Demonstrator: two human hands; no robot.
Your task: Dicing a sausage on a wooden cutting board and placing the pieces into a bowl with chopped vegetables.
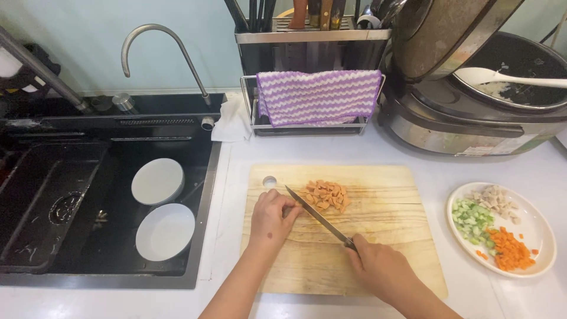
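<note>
The right hand (378, 266) is sitting nearest the camera, low on the board (378, 236), its fingers closing around the handle of a knife (319, 215) whose blade is slanting up and to the left. The left hand (270, 220) is resting on the board just left of the blade, fingers curling inward with the fingertips close against the blade's side; whether they are pinching anything is not showing. The knife tip is lying at the edge of a pile of diced orange-pink pieces (326, 195), which is sitting on the upper middle of the board, just beyond both hands. The board is lying flat on the white tabletop (413, 162). To the right, a plate (540, 236) is holding separate heaps of diced carrot (509, 249), green vegetable (472, 220) and pale cubes (496, 199). Behind it, an open rice cooker (466, 127) is standing with a white spoon (502, 77) in its pot. At the back, a purple striped cloth (319, 97) is hanging over a utensil rack (313, 36). To the left, a dark sink (35, 201) is holding two white dishes (157, 181), under a curved tap (159, 47).
</note>
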